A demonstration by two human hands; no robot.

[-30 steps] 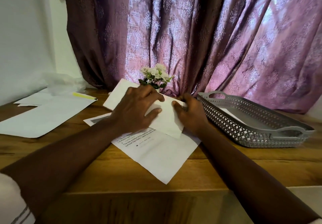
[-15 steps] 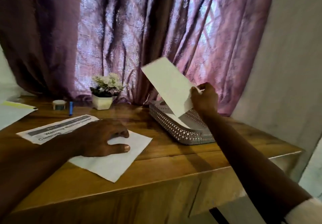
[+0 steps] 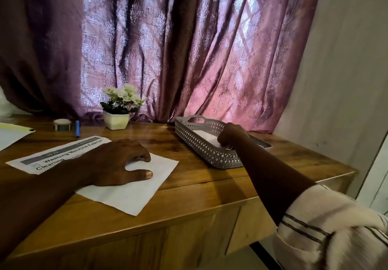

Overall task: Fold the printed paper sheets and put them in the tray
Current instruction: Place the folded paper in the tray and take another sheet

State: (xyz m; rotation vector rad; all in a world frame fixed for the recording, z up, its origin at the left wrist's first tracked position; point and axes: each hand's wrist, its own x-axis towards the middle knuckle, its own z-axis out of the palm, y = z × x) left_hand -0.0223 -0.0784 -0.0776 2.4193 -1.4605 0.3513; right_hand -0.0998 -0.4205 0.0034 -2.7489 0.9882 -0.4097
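At centre right of the frame the right hand reaches down into the grey tray on the table. Its fingers curl over the near end of a folded paper lying inside the tray. Whether its grip has hold of the paper or only touches it cannot be told.

At lower left the left hand rests on a white sheet lying flat on the table. The thumb is spread and the fingertips press down; its grip is loose and holds nothing. A printed sheet lies just left of it, and the hand hides where the two sheets meet.

Behind them, by the curtain, stand a flower pot, a blue pen and a tape roll.
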